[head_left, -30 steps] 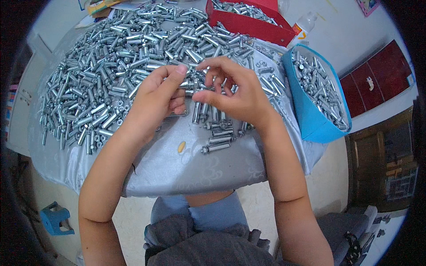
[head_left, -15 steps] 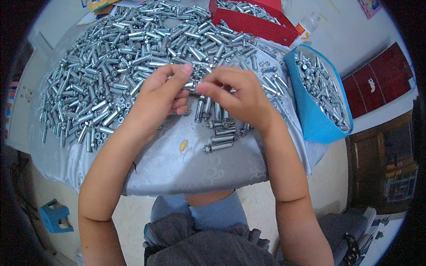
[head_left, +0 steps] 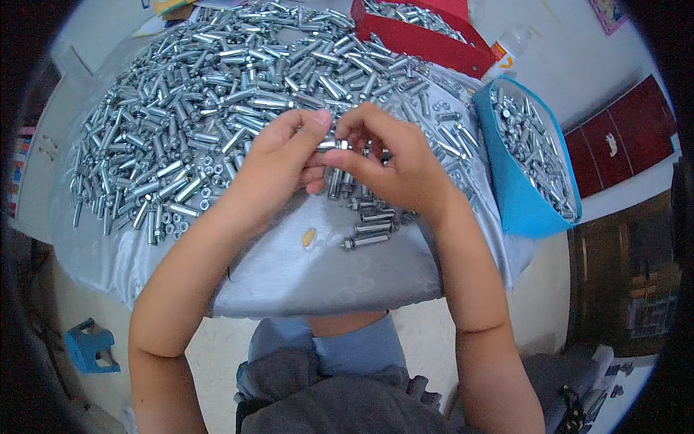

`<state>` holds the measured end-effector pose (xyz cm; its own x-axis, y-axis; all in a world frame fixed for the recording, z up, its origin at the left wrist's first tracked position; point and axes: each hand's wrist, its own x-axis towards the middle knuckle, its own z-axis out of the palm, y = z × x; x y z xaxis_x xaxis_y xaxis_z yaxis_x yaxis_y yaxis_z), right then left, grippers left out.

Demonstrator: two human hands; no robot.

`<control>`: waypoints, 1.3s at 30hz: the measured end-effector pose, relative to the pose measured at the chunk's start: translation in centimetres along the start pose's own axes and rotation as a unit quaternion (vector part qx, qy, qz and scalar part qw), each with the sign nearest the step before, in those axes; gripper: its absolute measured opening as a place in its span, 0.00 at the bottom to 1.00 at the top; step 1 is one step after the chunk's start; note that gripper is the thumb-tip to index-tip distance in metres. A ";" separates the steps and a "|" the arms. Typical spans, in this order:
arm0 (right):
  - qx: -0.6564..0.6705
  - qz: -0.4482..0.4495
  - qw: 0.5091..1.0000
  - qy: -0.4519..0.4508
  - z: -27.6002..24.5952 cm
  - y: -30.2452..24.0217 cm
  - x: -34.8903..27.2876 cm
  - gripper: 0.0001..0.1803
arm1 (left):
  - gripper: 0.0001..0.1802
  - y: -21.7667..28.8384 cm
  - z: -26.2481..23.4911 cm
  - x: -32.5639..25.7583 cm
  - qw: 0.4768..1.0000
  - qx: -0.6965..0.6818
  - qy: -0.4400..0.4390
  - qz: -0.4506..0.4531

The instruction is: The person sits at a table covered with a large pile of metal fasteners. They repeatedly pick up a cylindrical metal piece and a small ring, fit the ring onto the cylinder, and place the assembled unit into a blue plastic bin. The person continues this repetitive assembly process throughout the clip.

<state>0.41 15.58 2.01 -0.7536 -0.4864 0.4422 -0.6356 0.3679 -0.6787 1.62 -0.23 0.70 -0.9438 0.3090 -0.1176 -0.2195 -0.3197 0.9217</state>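
Both hands meet over the near part of the pile of shiny metal anchor bolts (head_left: 238, 65). My left hand (head_left: 285, 155) is closed on an anchor bolt (head_left: 329, 145), pinching it with the thumb on top. At the bolt's right end, my right hand (head_left: 401, 159) has its thumb and forefinger closed round a hex nut (head_left: 344, 145). The fingers hide much of the bolt. Below my right hand several assembled anchor bolts (head_left: 372, 227) lie side by side on the cloth. Loose nuts (head_left: 170, 217) lie at the pile's near left edge.
A blue bin (head_left: 524, 195) full of anchor bolts stands at the right, and a red box (head_left: 426, 52) with more at the back. Beside that box is a clear bottle (head_left: 508, 49). A small yellow piece (head_left: 309, 237) lies on the silvery tablecloth (head_left: 275, 278). A blue stool (head_left: 92, 346) stands on the floor.
My right fingers have shifted from a blurred, looser curl to a pinch round the nut, which now shows plainly. My left hand keeps its grip. The whole view has shifted slightly.
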 end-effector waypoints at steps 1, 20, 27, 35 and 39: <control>0.004 0.013 1.000 -0.012 0.0 0.2 -0.1 0.11 | 0.16 -0.1 0.1 0.0 1.000 -0.016 0.001 0.002; 0.193 0.204 0.959 0.023 0.4 -0.1 0.0 0.21 | 0.15 -0.4 0.6 -0.3 0.994 -0.082 -0.070 0.033; 0.182 0.161 0.970 -0.027 0.9 1.5 -0.2 0.18 | 0.13 -0.8 -0.2 -0.3 0.994 0.060 -0.056 0.068; 0.306 0.424 0.850 -0.067 0.3 -0.8 0.8 0.22 | 0.09 0.5 0.1 0.3 0.802 0.518 -0.118 0.275; 0.397 0.476 0.780 -0.083 -0.2 -0.5 0.5 0.24 | 0.09 0.1 -0.3 0.0 0.716 0.565 -0.120 0.392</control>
<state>0.32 15.32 2.74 -0.7467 -0.4120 -0.5221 0.5531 0.0512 -0.8315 1.54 -0.54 0.64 -0.5688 0.6193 0.5412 0.8221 0.4080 0.3971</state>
